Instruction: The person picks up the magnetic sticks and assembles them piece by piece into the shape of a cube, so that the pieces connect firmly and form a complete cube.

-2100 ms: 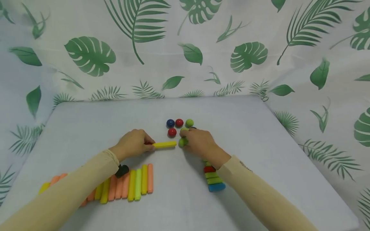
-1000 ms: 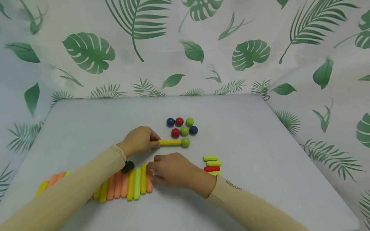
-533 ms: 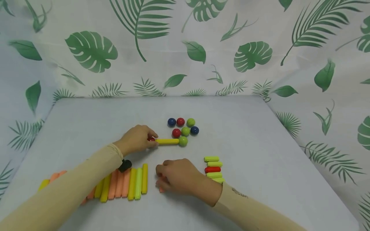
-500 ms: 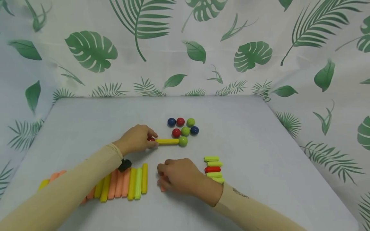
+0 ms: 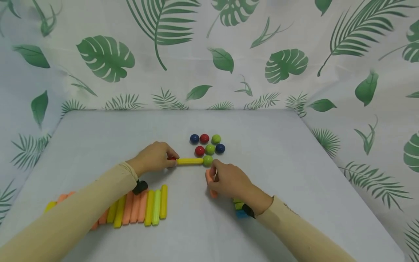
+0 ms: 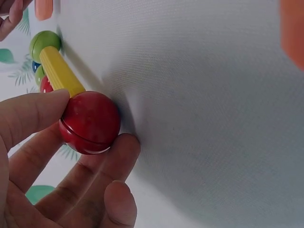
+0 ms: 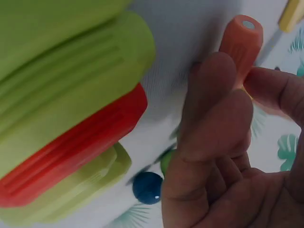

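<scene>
Between the thumb and fingers of my left hand (image 5: 152,159) is a red ball (image 6: 92,121). A yellow magnetic stick (image 5: 190,161) joins this ball to a green ball (image 5: 207,160), all three in a line along the tabletop. My right hand (image 5: 234,182) pinches an orange magnetic stick (image 7: 241,42), whose flat end shows a small silvery disc. In the head view that stick's far end lies just below the green ball, and its middle is partly covered by my fingers.
Several red, blue and green balls (image 5: 210,149) stand behind the yellow stick. At left, a row of long orange and yellow sticks (image 5: 134,207) lies partly under my left sleeve. Short green, red and blue sticks (image 7: 76,152) lie beneath my right wrist. Leaf-printed cloth (image 5: 209,54) surrounds the white table.
My right hand left the green ball on the yellow stick's end, took an orange stick from the row's right end and carried it up beside that ball. My left hand stayed at the red ball.
</scene>
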